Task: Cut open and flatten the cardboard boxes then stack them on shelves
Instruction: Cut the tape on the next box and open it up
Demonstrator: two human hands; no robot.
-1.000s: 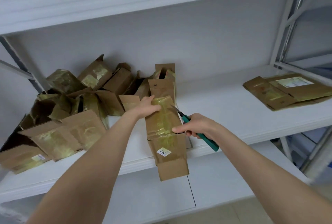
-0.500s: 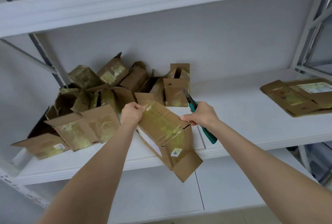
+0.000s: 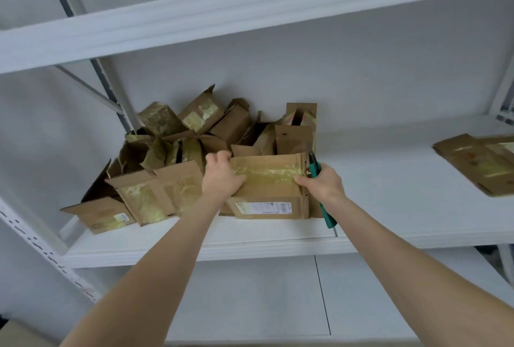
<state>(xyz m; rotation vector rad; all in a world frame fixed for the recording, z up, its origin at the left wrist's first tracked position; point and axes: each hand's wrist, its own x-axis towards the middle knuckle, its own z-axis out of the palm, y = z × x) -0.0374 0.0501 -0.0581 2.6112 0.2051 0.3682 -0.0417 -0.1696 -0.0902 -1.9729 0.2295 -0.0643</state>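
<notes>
A taped brown cardboard box (image 3: 268, 196) lies lengthwise on the white middle shelf (image 3: 389, 207), its yellowed tape strip facing up and a white label on its front side. My left hand (image 3: 221, 177) presses on the box's left end. My right hand (image 3: 322, 184) rests on the box's right end while gripping a green-handled cutter (image 3: 319, 188), whose dark tip sticks up at the box's top right corner. A pile of several opened, unflattened boxes (image 3: 178, 152) sits just left and behind.
A stack of flattened boxes (image 3: 478, 163) lies at the shelf's right end. An upper shelf (image 3: 250, 10) hangs overhead and a lower shelf (image 3: 250, 299) runs below. Shelf uprights stand at the left (image 3: 41, 249) and far right.
The box has been turned from pointing toward me to lying sideways along the shelf. Both hands have shifted to its two ends, and the view has tilted and moved left.
</notes>
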